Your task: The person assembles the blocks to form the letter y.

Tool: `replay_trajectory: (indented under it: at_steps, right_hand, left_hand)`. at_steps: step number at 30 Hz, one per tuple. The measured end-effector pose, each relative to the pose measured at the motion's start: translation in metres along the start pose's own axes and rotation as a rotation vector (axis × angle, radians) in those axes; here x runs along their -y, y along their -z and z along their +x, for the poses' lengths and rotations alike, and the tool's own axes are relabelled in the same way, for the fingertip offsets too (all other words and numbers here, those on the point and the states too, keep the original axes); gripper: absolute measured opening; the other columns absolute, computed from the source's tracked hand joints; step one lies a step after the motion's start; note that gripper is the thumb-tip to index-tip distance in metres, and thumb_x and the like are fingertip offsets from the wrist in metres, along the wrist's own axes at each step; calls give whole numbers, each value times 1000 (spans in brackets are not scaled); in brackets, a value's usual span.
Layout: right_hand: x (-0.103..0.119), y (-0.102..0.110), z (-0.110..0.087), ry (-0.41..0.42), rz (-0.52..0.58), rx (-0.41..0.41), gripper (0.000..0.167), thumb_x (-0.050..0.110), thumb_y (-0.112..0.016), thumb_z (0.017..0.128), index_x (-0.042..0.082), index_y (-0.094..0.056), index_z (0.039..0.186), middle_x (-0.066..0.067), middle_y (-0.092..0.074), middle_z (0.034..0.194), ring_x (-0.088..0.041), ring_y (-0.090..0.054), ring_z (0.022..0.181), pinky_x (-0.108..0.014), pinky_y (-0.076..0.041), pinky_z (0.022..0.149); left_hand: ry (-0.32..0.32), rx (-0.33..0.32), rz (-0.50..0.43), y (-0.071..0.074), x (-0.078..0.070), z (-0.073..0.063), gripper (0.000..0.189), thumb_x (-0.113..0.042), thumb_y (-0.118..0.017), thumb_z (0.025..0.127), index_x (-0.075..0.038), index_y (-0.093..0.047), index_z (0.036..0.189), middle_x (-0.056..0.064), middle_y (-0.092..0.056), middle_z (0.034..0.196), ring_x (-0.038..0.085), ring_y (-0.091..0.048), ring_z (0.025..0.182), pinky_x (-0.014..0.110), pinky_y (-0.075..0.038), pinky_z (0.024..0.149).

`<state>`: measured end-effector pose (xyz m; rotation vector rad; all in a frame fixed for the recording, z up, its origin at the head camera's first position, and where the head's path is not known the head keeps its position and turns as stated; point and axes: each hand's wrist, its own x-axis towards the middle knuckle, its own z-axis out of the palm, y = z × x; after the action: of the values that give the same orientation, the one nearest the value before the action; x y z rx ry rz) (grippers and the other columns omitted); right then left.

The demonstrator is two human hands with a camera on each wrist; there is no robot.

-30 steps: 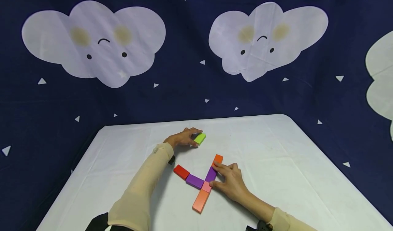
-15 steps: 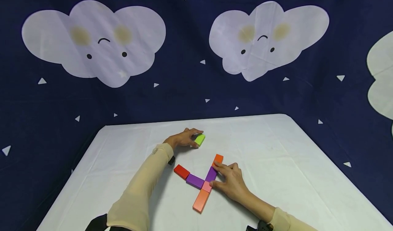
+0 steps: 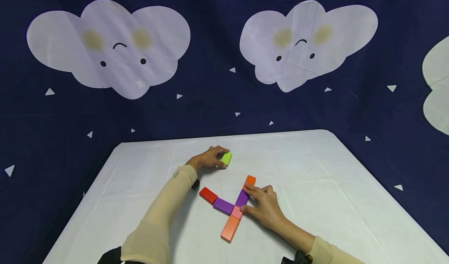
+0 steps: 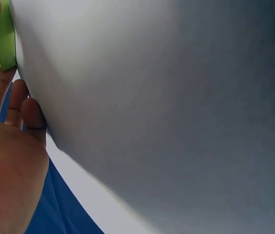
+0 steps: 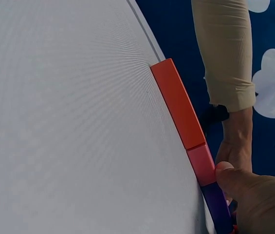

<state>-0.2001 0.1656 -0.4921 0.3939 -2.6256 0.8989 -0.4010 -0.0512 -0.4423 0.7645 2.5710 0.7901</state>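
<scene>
Toward the far side of the table, my left hand (image 3: 209, 157) pinches a lime-green block (image 3: 227, 159) between thumb and fingers. The same block (image 4: 5, 39) shows at the left edge of the left wrist view. My right hand (image 3: 265, 207) rests against a row of blocks, thumb tip at the pink block (image 3: 237, 212). Its index fingertip is where the orange block (image 3: 250, 181) meets a purple block (image 3: 241, 198). A salmon block (image 3: 230, 229) forms the row's near end. Branching left from the pink block are another purple block (image 3: 223, 206) and a red block (image 3: 208, 195).
A white-covered table (image 3: 315, 170) has rounded far corners. Right behind it hangs a dark blue cloth (image 3: 210, 116) printed with white clouds and small triangles. The left forearm's beige sleeve (image 3: 158, 217) reaches across the table's left part.
The lime-green block has turned slightly and shifted a little left in my left hand. My right hand and the row of blocks have stayed in place.
</scene>
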Motion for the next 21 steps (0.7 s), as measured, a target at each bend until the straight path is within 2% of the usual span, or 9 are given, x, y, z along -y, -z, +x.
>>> replay_trajectory:
  at_steps: [8, 14, 21]
  right_hand:
    - [1, -1, -1, 5, -6, -11, 60, 36, -84, 62, 15, -68, 116, 6, -61, 130, -5, -34, 83, -30, -29, 78]
    - [3, -1, -1, 9, -7, -7, 61, 36, -84, 62, 14, -68, 117, 6, -61, 131, -6, -34, 83, -30, -29, 77]
    - [2, -1, -1, 14, -19, -9, 62, 38, -83, 62, 14, -68, 117, 5, -61, 130, -7, -33, 83, -30, -28, 77]
  left_hand:
    - [3, -51, -44, 0, 5, -5, 65, -24, -77, 77, -14, -50, 136, 7, -46, 142, 25, -37, 126, 43, -28, 111]
    - [16, -105, -114, 5, 14, -20, 64, -22, -78, 76, -13, -52, 134, 8, -49, 136, 26, -40, 126, 42, -34, 107]
    - [28, -137, -148, 11, 12, -38, 64, -22, -78, 76, -15, -52, 134, 5, -52, 132, 24, -44, 119, 40, -38, 99]
